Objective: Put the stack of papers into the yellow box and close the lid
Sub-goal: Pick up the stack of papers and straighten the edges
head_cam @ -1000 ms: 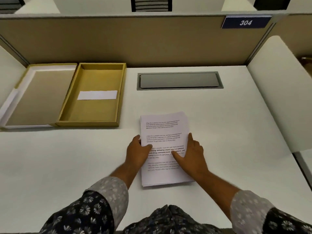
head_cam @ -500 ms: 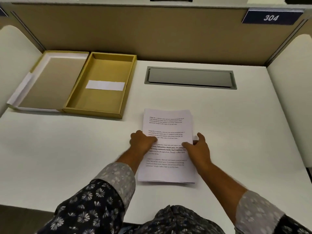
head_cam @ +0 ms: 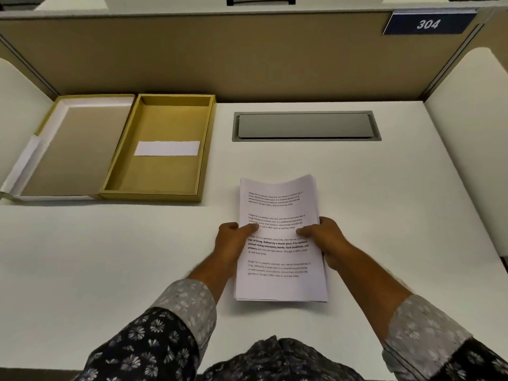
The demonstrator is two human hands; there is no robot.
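Observation:
A stack of printed white papers (head_cam: 279,207) is in the middle of the white desk, its far end curved upward. My left hand (head_cam: 233,237) grips its left edge, thumb on top. My right hand (head_cam: 324,237) grips the right edge the same way. The yellow box (head_cam: 206,149) lies open at the back left, with a white strip (head_cam: 167,148) across its floor. Its lid (head_cam: 74,149) is folded flat to the left, inner side up, white along the rim.
A grey cable hatch (head_cam: 305,126) is set into the desk behind the papers. A tan partition (head_cam: 247,56) with a "304" sign (head_cam: 427,23) closes the back. White side panels (head_cam: 472,138) stand left and right.
Both hands have slid from resting on top of the sheets to gripping the two side edges, and the stack has begun to lift and bow. The camera has shifted.

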